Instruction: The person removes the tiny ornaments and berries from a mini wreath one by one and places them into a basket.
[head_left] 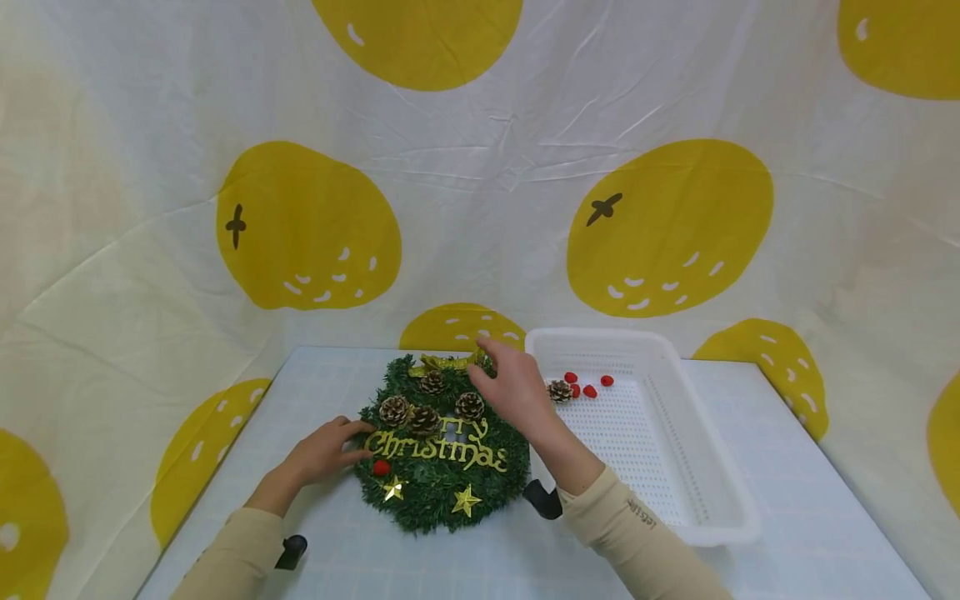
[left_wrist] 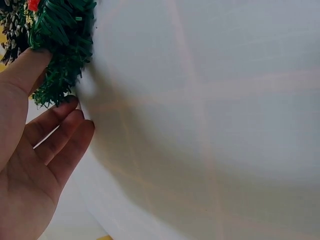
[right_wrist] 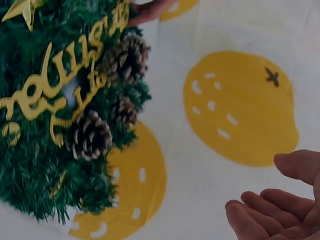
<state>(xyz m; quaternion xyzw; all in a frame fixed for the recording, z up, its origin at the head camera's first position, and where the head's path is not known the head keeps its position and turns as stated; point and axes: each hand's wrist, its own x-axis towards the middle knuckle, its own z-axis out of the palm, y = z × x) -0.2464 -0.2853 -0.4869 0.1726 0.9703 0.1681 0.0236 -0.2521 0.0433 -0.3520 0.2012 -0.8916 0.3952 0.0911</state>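
Note:
A green Christmas wreath [head_left: 420, 496] lies on the table, bearing gold "Merry Christmas" lettering [head_left: 442, 450], gold stars [head_left: 465, 501], several pine cones [head_left: 424, 421], a red berry [head_left: 381, 467] and a gold bow [head_left: 431, 363] along its far side. At the wreath's left edge, my left hand [head_left: 324, 450] holds the rim between thumb and fingers, as the left wrist view shows. My right hand [head_left: 513, 387] is raised over the wreath's upper right. In the right wrist view, its fingers [right_wrist: 272, 210] are loosely bent and apart from the thumb, with nothing between them.
Right of the wreath stands a white plastic basket [head_left: 712, 442], with several red berries [head_left: 590, 391] and a pine cone [head_left: 559, 391] at its far left. A cloth with yellow fruit prints [head_left: 480, 208] hangs behind and beside the pale checked table [head_left: 810, 500].

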